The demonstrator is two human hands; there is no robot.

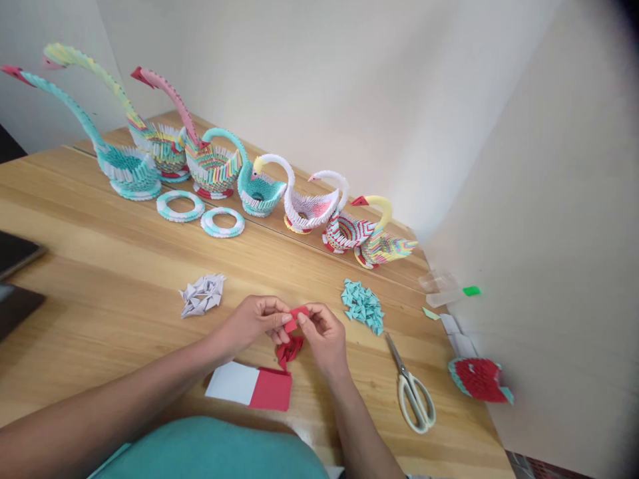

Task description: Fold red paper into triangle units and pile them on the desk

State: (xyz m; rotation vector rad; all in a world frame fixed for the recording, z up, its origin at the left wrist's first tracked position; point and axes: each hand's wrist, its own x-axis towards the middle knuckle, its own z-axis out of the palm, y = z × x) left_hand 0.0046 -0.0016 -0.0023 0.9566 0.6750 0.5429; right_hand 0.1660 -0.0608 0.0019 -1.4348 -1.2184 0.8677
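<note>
Between both hands is a small piece of red paper (291,324), partly covered by the fingers. My left hand (262,320) pinches its left side, and my right hand (323,330) grips its upper right corner. Just below the hands lies a little heap of folded red paper pieces (290,350). Nearer to my body are a stack of white paper (231,384) and a stack of red paper (271,389), side by side. Folded white pieces (202,295) lie to the left of my hands, and folded teal pieces (363,306) to the right.
Scissors (410,386) with cream handles lie at the right. Several paper swans (214,169) line the table's back. Two ring bases (222,222) lie before them. A red paper model (479,379) sits by the right wall, dark flat objects (17,309) at the left edge.
</note>
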